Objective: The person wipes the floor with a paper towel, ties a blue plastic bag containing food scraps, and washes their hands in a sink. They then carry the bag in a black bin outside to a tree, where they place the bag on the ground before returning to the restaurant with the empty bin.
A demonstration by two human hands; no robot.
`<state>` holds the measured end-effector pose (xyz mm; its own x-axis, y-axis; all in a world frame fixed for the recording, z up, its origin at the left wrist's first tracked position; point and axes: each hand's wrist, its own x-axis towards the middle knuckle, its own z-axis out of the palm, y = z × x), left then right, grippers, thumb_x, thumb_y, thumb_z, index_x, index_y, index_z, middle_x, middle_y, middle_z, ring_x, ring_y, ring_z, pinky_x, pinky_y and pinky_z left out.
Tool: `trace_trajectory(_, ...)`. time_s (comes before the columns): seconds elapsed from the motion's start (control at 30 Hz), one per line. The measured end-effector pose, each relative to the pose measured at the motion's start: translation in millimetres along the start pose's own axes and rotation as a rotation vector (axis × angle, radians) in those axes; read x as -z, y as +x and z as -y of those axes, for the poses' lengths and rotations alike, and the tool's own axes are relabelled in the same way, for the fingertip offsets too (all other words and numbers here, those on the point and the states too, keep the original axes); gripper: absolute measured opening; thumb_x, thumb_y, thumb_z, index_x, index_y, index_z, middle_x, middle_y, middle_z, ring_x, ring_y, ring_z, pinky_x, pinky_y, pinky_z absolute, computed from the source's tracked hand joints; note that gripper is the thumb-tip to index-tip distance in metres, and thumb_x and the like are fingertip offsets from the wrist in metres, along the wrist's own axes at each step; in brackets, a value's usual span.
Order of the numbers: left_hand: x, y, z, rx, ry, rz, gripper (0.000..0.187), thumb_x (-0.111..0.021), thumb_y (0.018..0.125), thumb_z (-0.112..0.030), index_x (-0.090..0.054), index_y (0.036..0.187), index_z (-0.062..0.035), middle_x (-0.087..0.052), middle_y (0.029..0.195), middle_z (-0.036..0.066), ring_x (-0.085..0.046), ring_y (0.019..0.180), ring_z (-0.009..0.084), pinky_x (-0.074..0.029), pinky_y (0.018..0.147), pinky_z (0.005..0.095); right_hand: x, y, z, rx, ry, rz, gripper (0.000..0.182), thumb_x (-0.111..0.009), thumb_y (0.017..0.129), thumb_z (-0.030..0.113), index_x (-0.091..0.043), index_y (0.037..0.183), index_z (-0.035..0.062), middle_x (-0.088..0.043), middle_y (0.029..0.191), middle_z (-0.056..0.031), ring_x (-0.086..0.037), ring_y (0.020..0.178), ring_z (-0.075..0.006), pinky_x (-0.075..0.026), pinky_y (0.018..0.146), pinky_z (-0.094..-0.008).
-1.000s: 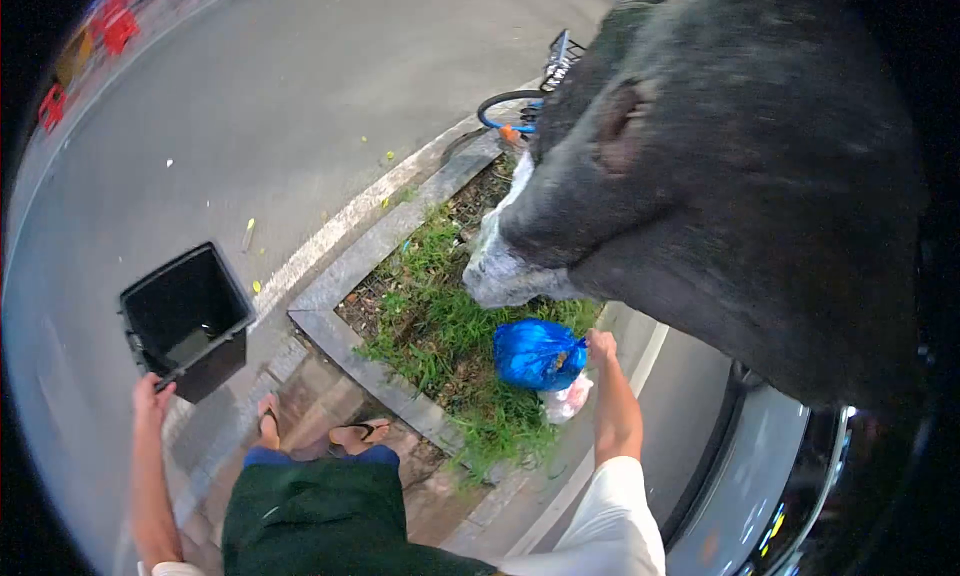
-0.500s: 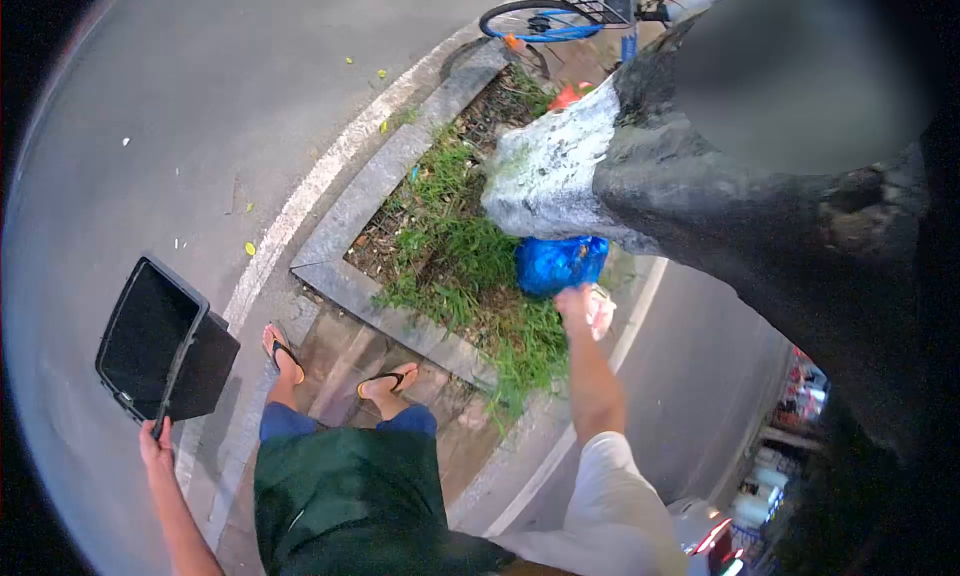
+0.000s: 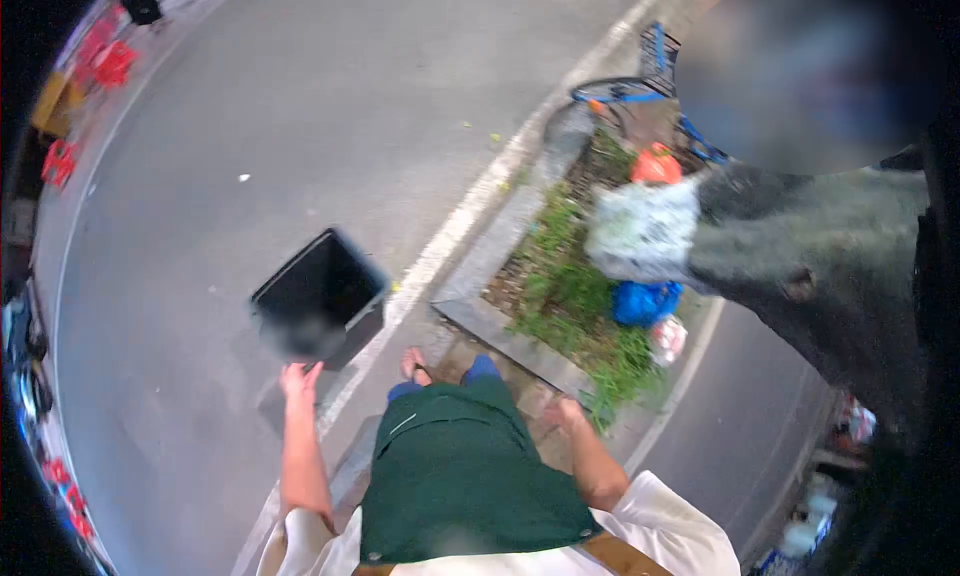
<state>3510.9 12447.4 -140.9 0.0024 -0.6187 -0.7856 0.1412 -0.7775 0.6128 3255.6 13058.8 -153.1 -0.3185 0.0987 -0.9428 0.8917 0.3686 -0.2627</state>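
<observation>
My left hand (image 3: 300, 378) is closed on the near rim of a black trash bin (image 3: 365, 331), whose mouth tilts up toward me. The bin's inside is dark, and a blur covers part of it; I cannot make out any contents. My right hand (image 3: 565, 413) is low beside my green apron (image 3: 470, 456), over the paving. Its fingers are smeared by motion, and no object shows in it. A blue plastic bag (image 3: 645, 303) lies against the tree's base, with a whitish-pink bag (image 3: 668, 340) touching its near side. Both bags are apart from my hands.
A thick tree trunk (image 3: 800, 231), painted white at its base, leans across the right. A stone curb (image 3: 520, 336) borders the grassy bed. An orange bag (image 3: 656, 164) and a blue bicycle (image 3: 625, 94) are beyond it. Road (image 3: 200, 276) stretches left, with red stools (image 3: 115, 64) far off.
My right hand has drawn back from the whitish-pink bag, which now rests by the blue bag. My view has turned left, and the bin is nearer my body.
</observation>
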Motion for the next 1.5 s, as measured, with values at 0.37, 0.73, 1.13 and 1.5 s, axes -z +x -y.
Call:
trace_trajectory(0.37,-131,51,-123,-0.241,0.119,-0.077,0.059,-0.051,0.078,0.005,-0.035,0.136,0.0038,-0.057,0.096,0.012,-0.063,0.071,0.0237,-0.062,0.056,0.0376,-150,74,191,-0.029,-0.106,0.117,0.020,-0.048,0.085,0.002,-0.055,0.103,0.0020,-0.062,0.081,-0.0187,-0.065,0.062,-0.0321,-0.054,0.051,-0.0458)
trace_trajectory(0.73,-287,189,-291,-0.238,0.163,-0.508,0.050,-0.056,0.083,0.003,-0.045,0.131,0.0020,-0.060,0.099,0.012,-0.063,0.076,0.0219,-0.062,0.051,0.0354,-389,140,732,0.457,-0.276,0.189,0.030,-0.053,0.086,0.009,-0.056,0.114,-0.0019,-0.064,0.085,-0.0153,-0.062,0.062,-0.0240,-0.052,0.050,-0.0362)
trace_trajectory(1.13,-353,352,-421,0.010,-0.199,-0.688,0.044,-0.060,0.082,-0.003,-0.045,0.123,0.0029,-0.051,0.119,0.023,-0.062,0.089,0.0378,-0.062,0.063,0.0495,-688,144,1043,0.632,-0.484,0.438,0.023,-0.054,0.091,0.011,-0.057,0.112,0.0046,-0.062,0.083,-0.0092,-0.061,0.064,-0.0215,-0.053,0.053,-0.0370)
trace_trajectory(1.5,-466,473,-507,0.131,-0.352,-0.686,0.037,-0.056,0.086,-0.010,-0.049,0.119,0.0077,-0.047,0.122,0.023,-0.058,0.097,0.0405,-0.060,0.072,0.0525,-787,164,1180,0.099,-0.636,0.080,0.019,-0.051,0.094,0.012,-0.058,0.093,-0.0053,-0.066,0.081,-0.0192,-0.068,0.066,-0.0319,-0.060,0.058,-0.0462)
